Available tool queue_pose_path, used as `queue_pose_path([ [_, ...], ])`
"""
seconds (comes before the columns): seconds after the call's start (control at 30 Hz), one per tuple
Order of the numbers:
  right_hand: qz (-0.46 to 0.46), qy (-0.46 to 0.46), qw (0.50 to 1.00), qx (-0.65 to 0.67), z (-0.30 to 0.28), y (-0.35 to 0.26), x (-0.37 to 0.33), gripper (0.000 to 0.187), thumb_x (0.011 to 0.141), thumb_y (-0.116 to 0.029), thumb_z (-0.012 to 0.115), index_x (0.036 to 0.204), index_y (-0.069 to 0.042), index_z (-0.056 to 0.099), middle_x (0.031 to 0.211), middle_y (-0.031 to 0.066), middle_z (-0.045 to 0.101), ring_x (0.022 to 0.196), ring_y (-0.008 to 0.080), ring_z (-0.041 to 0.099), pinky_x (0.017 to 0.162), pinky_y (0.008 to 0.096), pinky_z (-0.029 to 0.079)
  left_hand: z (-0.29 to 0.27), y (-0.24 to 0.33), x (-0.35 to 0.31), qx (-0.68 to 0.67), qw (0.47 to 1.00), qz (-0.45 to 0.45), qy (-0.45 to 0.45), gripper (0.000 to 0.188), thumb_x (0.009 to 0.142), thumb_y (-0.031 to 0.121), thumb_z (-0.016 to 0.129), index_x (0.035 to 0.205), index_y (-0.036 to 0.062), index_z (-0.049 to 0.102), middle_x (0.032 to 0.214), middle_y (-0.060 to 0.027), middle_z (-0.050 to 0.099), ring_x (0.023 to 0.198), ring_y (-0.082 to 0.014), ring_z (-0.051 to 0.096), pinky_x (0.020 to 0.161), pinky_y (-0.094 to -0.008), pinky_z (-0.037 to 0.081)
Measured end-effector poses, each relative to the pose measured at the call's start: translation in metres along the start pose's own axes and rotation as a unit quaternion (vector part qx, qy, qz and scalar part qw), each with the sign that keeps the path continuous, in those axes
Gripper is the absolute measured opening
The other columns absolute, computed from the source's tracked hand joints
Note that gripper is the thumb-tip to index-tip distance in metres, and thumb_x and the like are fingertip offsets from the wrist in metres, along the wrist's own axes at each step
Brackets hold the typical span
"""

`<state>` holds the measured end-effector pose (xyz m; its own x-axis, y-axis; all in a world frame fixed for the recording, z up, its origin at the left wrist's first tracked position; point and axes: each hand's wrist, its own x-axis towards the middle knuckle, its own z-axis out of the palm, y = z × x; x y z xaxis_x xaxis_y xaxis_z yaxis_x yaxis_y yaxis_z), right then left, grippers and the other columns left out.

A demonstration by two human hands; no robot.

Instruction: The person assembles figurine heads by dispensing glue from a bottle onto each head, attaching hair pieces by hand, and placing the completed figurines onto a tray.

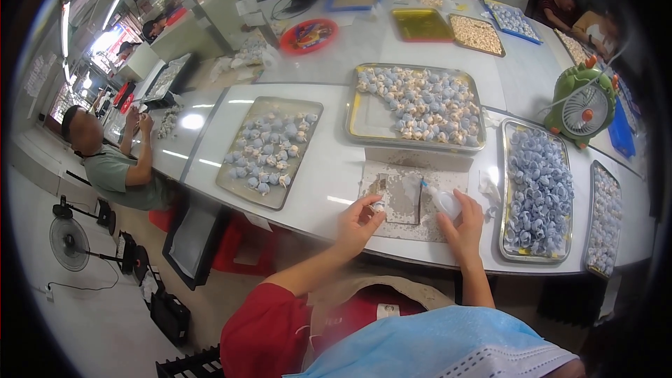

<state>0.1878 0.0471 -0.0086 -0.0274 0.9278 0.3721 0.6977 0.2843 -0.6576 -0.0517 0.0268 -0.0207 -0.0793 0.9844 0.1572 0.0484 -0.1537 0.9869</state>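
Observation:
My left hand [358, 225] pinches a small whitish and grey-blue figure piece [379, 206] between thumb and fingers, over the left edge of a stained cardboard sheet [376, 173]. My right hand [465, 229] is closed around a translucent squeeze bottle [446, 201], which leans left with its thin blue-tipped nozzle pointing toward the sheet's middle. A dark-edged square frame lies on the sheet between both hands. Just beyond stands a metal tray [364, 122] of small blue-and-cream pieces, with a bare patch at its left.
A flatter tray [245, 192] of similar pieces lies to the left. On the right are a tray of blue shell-like parts [537, 192], another narrow tray [603, 218] and a green fan [586, 108]. Farther back sit a red basin [308, 36] and a yellow tray [422, 24]. Co-workers sit around the tables.

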Motion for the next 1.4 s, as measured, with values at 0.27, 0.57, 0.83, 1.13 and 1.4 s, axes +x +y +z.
queue_pose_path([
  [0.27, -0.01, 0.011, 1.0, -0.001, -0.002, 0.0, -0.001, 0.054, 0.068, -0.017, 0.069, 0.117, -0.007, 0.051, 0.112, 0.0144, 0.053, 0.103, 0.0314, 0.048, 0.089, 0.0391, 0.036, 0.001, 0.001, -0.004, -0.005, 1.0, -0.012, 0.004, 0.034, 0.081, 0.011, 0.064, 0.113, 0.0048, 0.054, 0.073, 0.0031, 0.052, 0.064, -0.0034, 0.046, 0.059, -0.0175, 0.039],
  [0.57, 0.0, 0.008, 1.0, 0.005, -0.004, -0.004, -0.002, 0.052, 0.068, -0.019, 0.069, 0.116, -0.005, 0.052, 0.111, 0.014, 0.052, 0.103, 0.031, 0.047, 0.089, 0.0396, 0.035, 0.001, 0.005, -0.003, -0.03, 0.999, -0.023, -0.004, 0.035, 0.083, 0.01, 0.062, 0.116, 0.0034, 0.051, 0.082, 0.0006, 0.054, 0.07, -0.0044, 0.049, 0.064, -0.0181, 0.041],
  [0.83, -0.008, 0.009, 1.0, 0.018, -0.005, -0.002, 0.001, 0.049, 0.07, -0.02, 0.067, 0.115, -0.006, 0.053, 0.11, 0.0141, 0.053, 0.102, 0.0307, 0.048, 0.089, 0.039, 0.035, -0.019, 0.076, 0.01, -0.085, 0.971, 0.223, 0.019, 0.029, 0.085, 0.015, 0.061, 0.106, 0.0003, 0.05, 0.097, -0.0086, 0.055, 0.078, -0.0123, 0.056, 0.07, -0.0268, 0.047],
  [1.13, -0.003, 0.024, 1.0, 0.008, -0.006, -0.001, -0.001, 0.049, 0.068, -0.017, 0.069, 0.113, -0.005, 0.054, 0.107, 0.014, 0.055, 0.1, 0.0305, 0.05, 0.087, 0.0375, 0.037, 0.01, 0.243, 0.012, -0.372, 0.382, 0.82, -0.207, 0.033, 0.091, 0.019, 0.044, 0.121, 0.0067, 0.047, 0.126, -0.0039, 0.048, 0.118, -0.0219, 0.042, 0.106, -0.0407, 0.021],
  [1.4, -0.013, 0.031, 0.999, 0.008, -0.006, -0.002, 0.0, 0.048, 0.067, -0.016, 0.069, 0.112, -0.004, 0.055, 0.107, 0.015, 0.056, 0.099, 0.031, 0.051, 0.086, 0.0371, 0.039, 0.001, 0.253, 0.004, -0.335, 0.387, 0.851, -0.116, 0.032, 0.09, 0.018, 0.045, 0.12, 0.0066, 0.048, 0.124, -0.0049, 0.049, 0.118, -0.022, 0.043, 0.106, -0.0411, 0.021],
])
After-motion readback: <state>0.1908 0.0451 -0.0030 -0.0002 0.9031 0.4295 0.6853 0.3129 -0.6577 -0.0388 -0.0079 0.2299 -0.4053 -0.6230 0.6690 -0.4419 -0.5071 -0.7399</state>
